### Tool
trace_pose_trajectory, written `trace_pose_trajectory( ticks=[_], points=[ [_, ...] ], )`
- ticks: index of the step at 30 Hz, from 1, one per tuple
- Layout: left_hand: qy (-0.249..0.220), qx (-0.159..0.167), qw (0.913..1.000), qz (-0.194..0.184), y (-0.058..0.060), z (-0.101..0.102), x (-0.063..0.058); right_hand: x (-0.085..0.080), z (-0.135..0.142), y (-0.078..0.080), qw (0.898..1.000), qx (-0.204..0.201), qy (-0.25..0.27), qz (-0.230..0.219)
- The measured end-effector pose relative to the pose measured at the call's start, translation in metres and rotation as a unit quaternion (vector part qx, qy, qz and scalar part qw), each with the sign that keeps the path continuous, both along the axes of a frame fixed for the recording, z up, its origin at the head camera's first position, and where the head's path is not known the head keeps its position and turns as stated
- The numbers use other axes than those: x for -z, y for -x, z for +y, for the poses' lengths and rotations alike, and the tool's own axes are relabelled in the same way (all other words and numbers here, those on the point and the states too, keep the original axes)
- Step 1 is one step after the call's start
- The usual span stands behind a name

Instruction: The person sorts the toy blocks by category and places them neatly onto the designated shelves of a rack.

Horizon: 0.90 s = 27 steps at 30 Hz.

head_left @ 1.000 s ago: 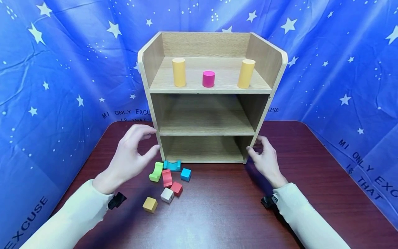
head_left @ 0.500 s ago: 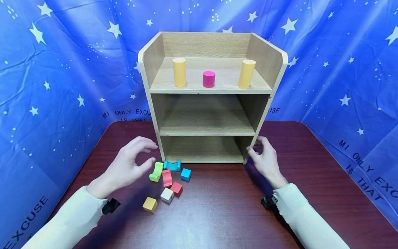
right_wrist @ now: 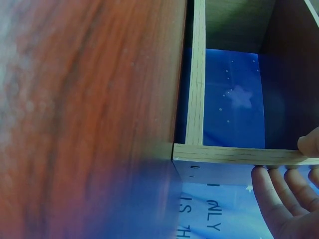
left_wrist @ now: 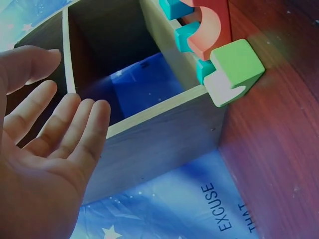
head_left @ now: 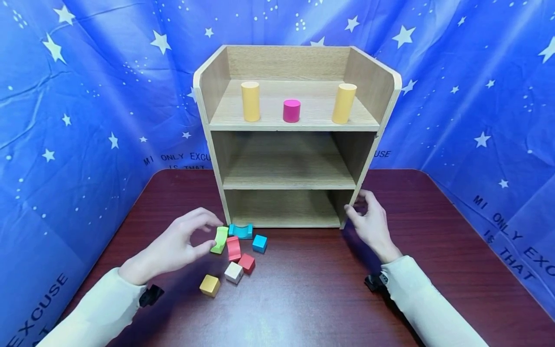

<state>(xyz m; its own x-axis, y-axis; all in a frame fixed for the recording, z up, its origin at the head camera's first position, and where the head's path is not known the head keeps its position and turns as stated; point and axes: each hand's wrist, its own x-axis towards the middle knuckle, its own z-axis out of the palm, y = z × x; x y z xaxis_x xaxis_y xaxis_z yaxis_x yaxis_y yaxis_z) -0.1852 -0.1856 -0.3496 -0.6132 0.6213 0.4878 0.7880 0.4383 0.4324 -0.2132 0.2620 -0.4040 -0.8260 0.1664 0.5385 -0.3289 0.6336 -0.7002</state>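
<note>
My left hand (head_left: 179, 243) reaches toward the green curved block (head_left: 220, 239), thumb and fingers spread apart with nothing between them. Its thumb tip overlaps the block's edge in the head view; in the left wrist view the fingers (left_wrist: 92, 127) are apart from the green block (left_wrist: 239, 64). Beside it lie a teal curved block (head_left: 241, 232) and a red curved block (head_left: 233, 248). My right hand (head_left: 370, 224) holds the lower right side panel of the wooden shelf (head_left: 289, 186). In the right wrist view its thumb (right_wrist: 310, 143) is on the panel's front edge, fingers along the outer face.
Nearer on the table (head_left: 303, 299) lie a blue cube (head_left: 259, 244), a red cube (head_left: 246, 263), a white cube (head_left: 233, 273) and a yellow cube (head_left: 210, 286). On the top shelf stand two yellow cylinders (head_left: 250, 102) with a pink cylinder (head_left: 291, 111) between them.
My left hand has come down from beside the shelf's left panel to the green curved block. The right hand keeps its hold on the shelf, and the blocks lie as before.
</note>
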Motion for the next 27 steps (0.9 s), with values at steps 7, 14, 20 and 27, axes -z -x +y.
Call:
trace_pose_trajectory(
  ticks=[7,14,20,27],
  points=[
    [0.032,-0.015,0.9988,-0.034,-0.004,-0.004,0.009,0.000,0.001,0.001,1.000,-0.001,0.000,-0.004],
    [0.081,-0.011,0.9921,-0.096,-0.009,-0.008,0.015,-0.001,0.000,-0.002,1.000,0.006,-0.011,-0.008],
    [0.118,-0.008,0.9853,-0.123,-0.013,-0.008,0.021,0.001,0.001,-0.002,1.000,0.006,-0.011,-0.009],
    [0.121,0.007,0.9834,-0.135,-0.015,-0.011,0.031,0.000,0.000,-0.001,1.000,0.004,-0.008,-0.006]
  ],
)
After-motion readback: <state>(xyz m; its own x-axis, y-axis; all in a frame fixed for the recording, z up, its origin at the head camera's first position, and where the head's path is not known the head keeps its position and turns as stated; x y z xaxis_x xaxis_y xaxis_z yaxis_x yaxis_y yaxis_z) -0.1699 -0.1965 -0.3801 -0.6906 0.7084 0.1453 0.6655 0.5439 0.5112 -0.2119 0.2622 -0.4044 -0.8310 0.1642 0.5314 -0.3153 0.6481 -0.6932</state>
